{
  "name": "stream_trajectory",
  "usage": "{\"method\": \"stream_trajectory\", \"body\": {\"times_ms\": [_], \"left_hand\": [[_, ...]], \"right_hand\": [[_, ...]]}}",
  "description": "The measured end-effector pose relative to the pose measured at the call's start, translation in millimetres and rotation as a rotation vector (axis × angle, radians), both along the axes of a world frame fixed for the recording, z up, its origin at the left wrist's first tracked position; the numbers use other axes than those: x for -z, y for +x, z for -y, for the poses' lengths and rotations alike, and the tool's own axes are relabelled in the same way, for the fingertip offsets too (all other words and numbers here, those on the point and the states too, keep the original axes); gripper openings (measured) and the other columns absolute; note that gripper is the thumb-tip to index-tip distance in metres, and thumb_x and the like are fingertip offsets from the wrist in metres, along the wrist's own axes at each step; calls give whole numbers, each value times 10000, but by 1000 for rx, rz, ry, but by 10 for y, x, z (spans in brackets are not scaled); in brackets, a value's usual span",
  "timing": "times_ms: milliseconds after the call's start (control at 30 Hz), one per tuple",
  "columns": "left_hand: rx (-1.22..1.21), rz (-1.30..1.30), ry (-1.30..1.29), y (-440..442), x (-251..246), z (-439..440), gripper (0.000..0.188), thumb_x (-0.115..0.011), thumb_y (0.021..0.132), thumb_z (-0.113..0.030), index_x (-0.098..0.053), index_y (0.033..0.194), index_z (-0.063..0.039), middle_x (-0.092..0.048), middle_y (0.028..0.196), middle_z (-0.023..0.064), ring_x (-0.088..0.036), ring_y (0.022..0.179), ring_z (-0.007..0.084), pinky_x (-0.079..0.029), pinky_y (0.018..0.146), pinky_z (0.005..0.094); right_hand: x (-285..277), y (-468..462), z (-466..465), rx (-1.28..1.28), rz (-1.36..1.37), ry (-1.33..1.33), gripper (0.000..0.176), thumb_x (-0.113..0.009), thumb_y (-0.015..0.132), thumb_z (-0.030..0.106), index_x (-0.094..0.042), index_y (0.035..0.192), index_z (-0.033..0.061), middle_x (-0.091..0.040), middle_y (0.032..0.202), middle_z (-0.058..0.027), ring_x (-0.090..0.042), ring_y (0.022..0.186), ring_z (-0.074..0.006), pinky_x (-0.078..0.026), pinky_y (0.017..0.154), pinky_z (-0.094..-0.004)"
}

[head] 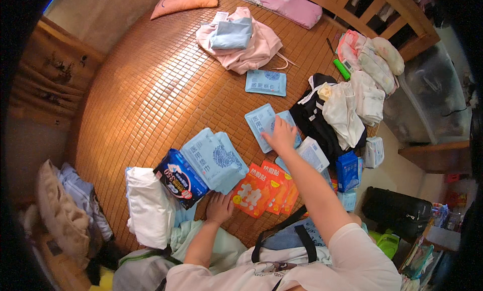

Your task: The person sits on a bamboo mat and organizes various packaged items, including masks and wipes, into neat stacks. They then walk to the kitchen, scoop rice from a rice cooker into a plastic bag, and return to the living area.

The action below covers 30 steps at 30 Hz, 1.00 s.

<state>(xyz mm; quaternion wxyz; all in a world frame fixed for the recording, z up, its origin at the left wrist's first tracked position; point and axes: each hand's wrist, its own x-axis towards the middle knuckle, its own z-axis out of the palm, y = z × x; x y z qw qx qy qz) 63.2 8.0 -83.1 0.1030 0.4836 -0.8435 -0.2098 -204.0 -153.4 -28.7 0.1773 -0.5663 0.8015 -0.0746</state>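
My right hand (281,134) reaches forward and rests on two light-blue flat packets (259,121); whether its fingers grip one cannot be told. My left hand (219,208) lies on the woven bamboo mat, fingers spread, just below a stack of light-blue packets (209,159). That stack leans over a dark-blue sanitary pad package (181,178). Several orange-red heat patch packets (253,191) lie fanned out between my arms. A white box (313,154) is right of my right forearm. One more light-blue packet (266,82) lies farther forward, beside a folded pink garment (256,51).
A white folded bundle (149,208) is at the left. Black clothing (315,117) with white garments (343,113) lies at the right, near a blue package (348,171). An orange pillow (188,0) and pink folded cloth (283,5) lie at the far side. A canvas bag (294,234) is before me.
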Motion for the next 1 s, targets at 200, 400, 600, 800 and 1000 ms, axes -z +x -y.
{"method": "stream_trajectory", "body": {"times_ms": [200,400,600,800,1000], "left_hand": [[-2,26,30,-13,-76,5,375,-475,781,-212,-467,1130,-76,-511,983,149,-486,908,329,-381,835,426],[-39,2,-66,15,6,-29,331,-481,775,-221,-508,1077,-89,-527,943,117,-505,887,300,-385,849,407],[-41,1,-56,-4,-47,-2,224,-493,772,-216,-568,929,-75,-551,920,96,-517,895,278,-388,861,384],[-78,-24,-126,27,14,-65,230,-504,768,-210,-562,938,-66,-550,945,94,-517,910,264,-386,869,378],[-14,49,-7,17,19,-13,272,-514,758,-216,-557,983,-69,-551,950,112,-512,920,269,-378,879,384]], "right_hand": [[94,-165,178,188,173,258,677,-692,652,344,-337,1139,34,-460,1110,-178,-465,1014,-321,-322,839,-456],[22,-473,-34,181,-61,212,698,-696,647,339,-324,1152,33,-462,1133,-201,-463,1038,-344,-349,842,-452],[147,-614,3,159,272,168,510,-704,640,269,-498,1013,-12,-585,927,-150,-557,864,-241,-419,731,-366],[-465,-403,147,192,1341,112,289,-574,789,120,-508,1033,-20,-584,926,-81,-563,781,-156,-455,717,-302],[-679,655,140,-257,1260,-80,485,-586,775,177,-372,1165,-15,-526,1052,-135,-524,941,-222,-412,827,-340]]}}
